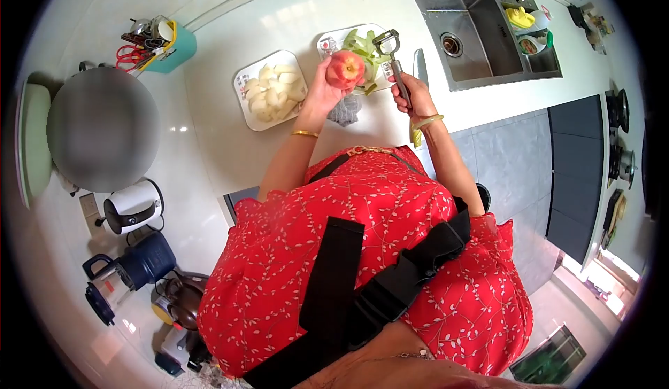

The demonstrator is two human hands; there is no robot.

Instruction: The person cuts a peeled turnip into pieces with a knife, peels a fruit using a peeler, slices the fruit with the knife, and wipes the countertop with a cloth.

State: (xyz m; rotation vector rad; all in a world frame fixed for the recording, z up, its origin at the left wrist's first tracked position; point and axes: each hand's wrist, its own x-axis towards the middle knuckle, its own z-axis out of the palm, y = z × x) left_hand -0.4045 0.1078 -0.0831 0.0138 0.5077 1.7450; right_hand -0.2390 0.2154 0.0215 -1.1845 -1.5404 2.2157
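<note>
Red fruit in one hand, peeler in the other, above the plate of peels

At the upper middle of the frame, the left hand [320, 96] is closed around a red fruit [345, 70], cupping it from the lower left. That grip leaves most of the visible skin bare, probably so that a blade could reach it. Whether it is an apple or a peach, I cannot tell.

Just to its right, the right hand [416, 98] is wrapped around the handle of a peeler [397, 68]. The head points up the frame, apart from the fruit, perhaps to keep the edge off the fingers.

The white plate [373, 27] with green peels [361, 43] lies partly behind the fruit, a handy spot for catching scraps. A separate tray [240, 84] of pale cut pieces [274, 91] sits to its left, which presumably keeps them clean of peel. The knife [419, 63] lies right of the peeler, towards the sink [442, 6], likely within easy reach yet out of the way
</note>
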